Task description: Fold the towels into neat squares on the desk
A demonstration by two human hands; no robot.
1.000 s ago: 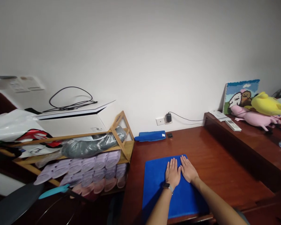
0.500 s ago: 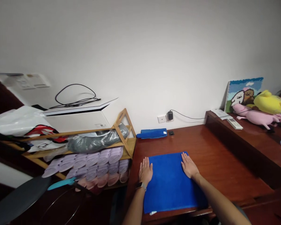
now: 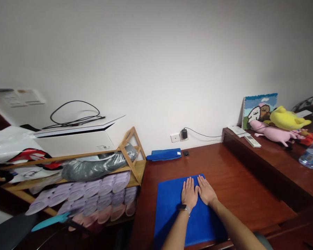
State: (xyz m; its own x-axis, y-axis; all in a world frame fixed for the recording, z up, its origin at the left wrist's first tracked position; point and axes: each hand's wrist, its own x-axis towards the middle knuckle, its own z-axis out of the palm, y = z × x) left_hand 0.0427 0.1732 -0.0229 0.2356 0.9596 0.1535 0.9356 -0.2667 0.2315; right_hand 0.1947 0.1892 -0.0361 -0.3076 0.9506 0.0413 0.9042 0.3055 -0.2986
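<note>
A blue towel (image 3: pixel 169 205) lies spread flat on the brown wooden desk (image 3: pixel 240 180). My left hand (image 3: pixel 190 193), with a watch (image 3: pixel 184 207) on its wrist, rests palm down on the towel near its upper right part. Beside it my right hand (image 3: pixel 207 191) lies flat over the towel's far right corner, the two thumbs close together. Both hands have their fingers stretched out and hold nothing. The forearms hide part of the towel's near half.
A folded blue towel (image 3: pixel 164 154) lies by the wall, near a plugged-in black adapter (image 3: pixel 184 133). Left stands a wooden rack (image 3: pixel 139 170) with slippers (image 3: pixel 104 185) and a white box (image 3: pixel 75 143). On the raised right ledge are a remote (image 3: pixel 252 141), plush toys (image 3: pixel 272 132) and a bottle (image 3: pixel 311 158).
My left hand slid left to the towel's left edge, then came back beside my right hand. The right hand stayed at the far right corner. The view shifted slightly.
</note>
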